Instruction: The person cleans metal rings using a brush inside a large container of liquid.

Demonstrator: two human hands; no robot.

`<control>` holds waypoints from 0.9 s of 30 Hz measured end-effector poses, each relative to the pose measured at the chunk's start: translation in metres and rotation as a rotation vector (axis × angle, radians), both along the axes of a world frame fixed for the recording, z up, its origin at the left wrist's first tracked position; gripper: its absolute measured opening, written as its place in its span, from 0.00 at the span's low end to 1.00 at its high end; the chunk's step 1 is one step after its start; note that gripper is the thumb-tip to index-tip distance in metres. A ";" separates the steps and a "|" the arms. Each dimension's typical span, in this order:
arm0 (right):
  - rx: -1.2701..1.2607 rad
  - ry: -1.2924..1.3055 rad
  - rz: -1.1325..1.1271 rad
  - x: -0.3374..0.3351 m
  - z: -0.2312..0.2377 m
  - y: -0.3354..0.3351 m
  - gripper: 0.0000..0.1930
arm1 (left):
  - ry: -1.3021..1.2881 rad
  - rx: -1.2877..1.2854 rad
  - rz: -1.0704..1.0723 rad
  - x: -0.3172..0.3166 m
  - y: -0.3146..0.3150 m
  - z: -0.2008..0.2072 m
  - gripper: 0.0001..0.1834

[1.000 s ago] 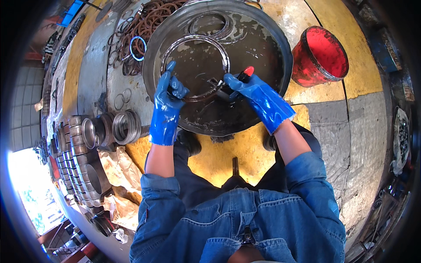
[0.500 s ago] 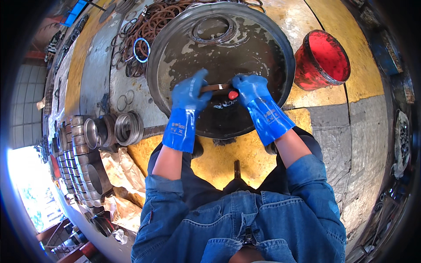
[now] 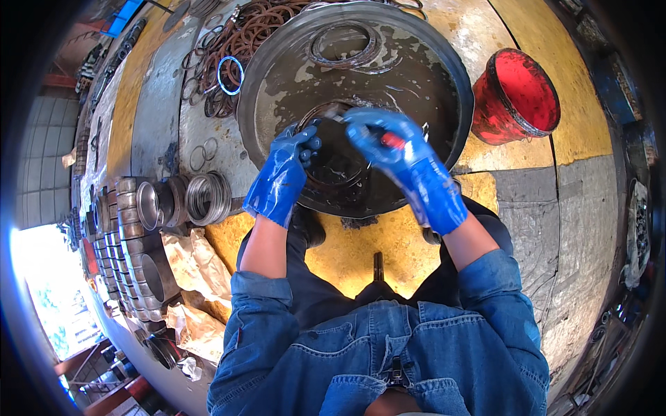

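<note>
we have both gloved hands down in the big round metal basin [image 3: 277, 76], which holds dark oily liquid. our left hand [image 3: 283, 173] closes its grip on the left edge of a dark metal ring [image 3: 333, 166] that lies tilted in the liquid; the fingertips curl over its rim. our right hand [image 3: 395, 149] is wrapped shut around a small brush with a red handle [image 3: 392, 141], pressed against the ring's upper right side, so the ring sits between the two grips, touching both. beyond the grips, at the far side of the basin, another thin ring [image 3: 345, 43] lies flat in the liquid. to the right of the right grip, outside the basin, a red bucket [image 3: 517, 97] stands on the yellow floor [image 3: 347, 256]. left of the left grip, past the basin's wall, a heap of brown rings [image 3: 243, 35] with one blue ring [image 3: 231, 75] lies, and nearer us a row of metal cylinder sleeves [image 3: 159, 204].
</note>
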State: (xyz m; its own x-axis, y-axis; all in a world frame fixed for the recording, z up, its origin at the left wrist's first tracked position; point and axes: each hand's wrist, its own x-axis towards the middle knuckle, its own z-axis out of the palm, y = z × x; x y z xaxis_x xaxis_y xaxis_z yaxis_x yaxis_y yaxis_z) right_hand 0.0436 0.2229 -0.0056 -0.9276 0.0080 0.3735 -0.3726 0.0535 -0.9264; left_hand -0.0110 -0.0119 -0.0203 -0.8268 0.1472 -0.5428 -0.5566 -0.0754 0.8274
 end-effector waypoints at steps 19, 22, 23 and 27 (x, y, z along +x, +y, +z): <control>0.299 -1.049 -0.020 -0.015 -0.039 0.016 0.16 | 0.101 0.021 0.168 0.007 0.006 0.017 0.19; 0.379 -0.681 -0.038 -0.015 -0.032 0.018 0.16 | 0.118 0.132 0.132 0.002 -0.005 0.016 0.19; 0.366 -0.491 -0.057 -0.016 -0.032 0.019 0.16 | 0.109 0.085 0.126 0.001 -0.006 0.014 0.20; 0.077 -0.102 -0.019 -0.030 -0.016 0.018 0.13 | 0.072 0.042 0.083 0.002 0.004 0.019 0.20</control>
